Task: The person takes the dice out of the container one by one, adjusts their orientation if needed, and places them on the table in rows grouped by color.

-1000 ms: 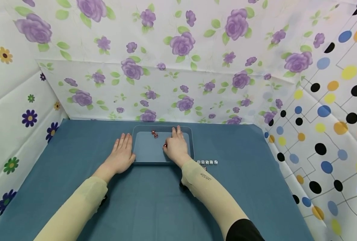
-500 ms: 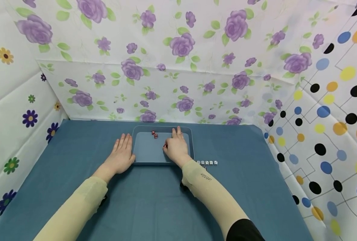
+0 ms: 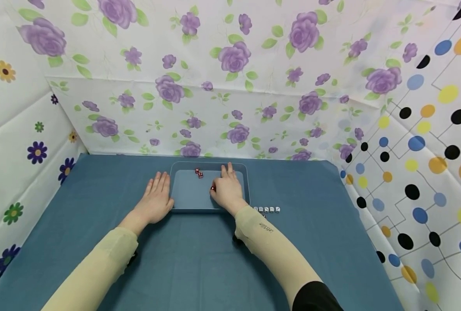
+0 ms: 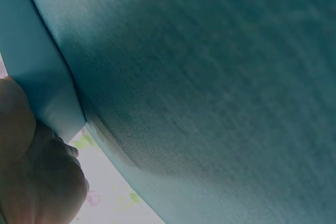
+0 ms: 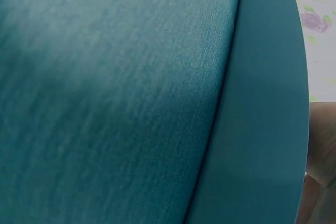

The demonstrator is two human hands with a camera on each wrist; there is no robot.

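Note:
Inside a shallow blue tray (image 3: 191,198), my right hand (image 3: 228,191) pinches a small red die (image 3: 213,188) between thumb and index finger, the other fingers stretched toward the tray's far side. Two more red dice (image 3: 200,175) lie close together near the tray's back, left of that hand. My left hand (image 3: 155,198) rests at the tray's left side, fingers straight and thumb at the near left corner. The left wrist view has part of the left hand (image 4: 42,177) against the tray wall (image 4: 37,66). In the right wrist view, the tray's front wall (image 5: 257,103) hides most of the right hand.
A row of several white dice (image 3: 266,209) stands on the blue tablecloth (image 3: 316,233) just right of the tray. Another die (image 3: 264,216) below that row is partly hidden by my right forearm. A flowered cloth wall (image 3: 215,112) rises behind the table.

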